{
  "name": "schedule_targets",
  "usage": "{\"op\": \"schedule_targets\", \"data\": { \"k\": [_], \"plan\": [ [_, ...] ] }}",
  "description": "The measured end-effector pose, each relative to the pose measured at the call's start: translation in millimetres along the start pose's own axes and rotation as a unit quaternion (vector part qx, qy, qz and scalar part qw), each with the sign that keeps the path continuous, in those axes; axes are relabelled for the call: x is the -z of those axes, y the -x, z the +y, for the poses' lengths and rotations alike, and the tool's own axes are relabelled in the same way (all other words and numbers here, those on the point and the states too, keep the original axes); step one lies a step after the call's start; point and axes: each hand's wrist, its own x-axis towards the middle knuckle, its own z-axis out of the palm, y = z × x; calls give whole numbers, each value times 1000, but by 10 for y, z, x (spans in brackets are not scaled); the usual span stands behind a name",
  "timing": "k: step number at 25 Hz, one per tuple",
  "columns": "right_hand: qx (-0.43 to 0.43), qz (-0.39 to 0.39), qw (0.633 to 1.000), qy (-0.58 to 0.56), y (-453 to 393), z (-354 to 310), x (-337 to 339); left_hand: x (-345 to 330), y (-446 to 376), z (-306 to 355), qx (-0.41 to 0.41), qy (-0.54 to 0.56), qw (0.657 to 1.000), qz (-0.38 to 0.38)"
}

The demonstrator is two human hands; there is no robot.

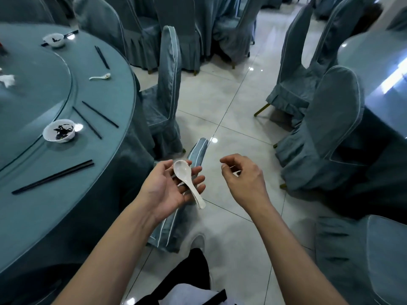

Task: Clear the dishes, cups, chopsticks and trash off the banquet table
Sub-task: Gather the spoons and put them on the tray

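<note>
My left hand is turned palm up beside the table, and a small stack of white spoons lies across its nearly straight fingers, the thumb next to the top bowl. My right hand hovers just right of the spoons with loosely curled fingers and holds nothing. On the round banquet table lie a dirty white bowl, a second dirty bowl farther back, a loose white spoon and several black chopsticks. A crumpled tissue sits on the glass turntable.
Blue-covered chairs ring the table; one chair stands just ahead and a chair back is directly under my left hand. More covered chairs and another table stand to the right, with tiled floor between.
</note>
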Motion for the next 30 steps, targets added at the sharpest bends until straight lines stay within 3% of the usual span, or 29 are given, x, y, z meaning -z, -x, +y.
{"op": "schedule_targets", "data": {
  "k": [20,30],
  "plan": [
    [12,-64,998,-8,-2448,289,327,-1216,-1755,781,-20,37,998,47],
    [68,-144,987,-29,-3689,243,139,-1603,-2430,1224,-76,95,987,104]
  ]
}}
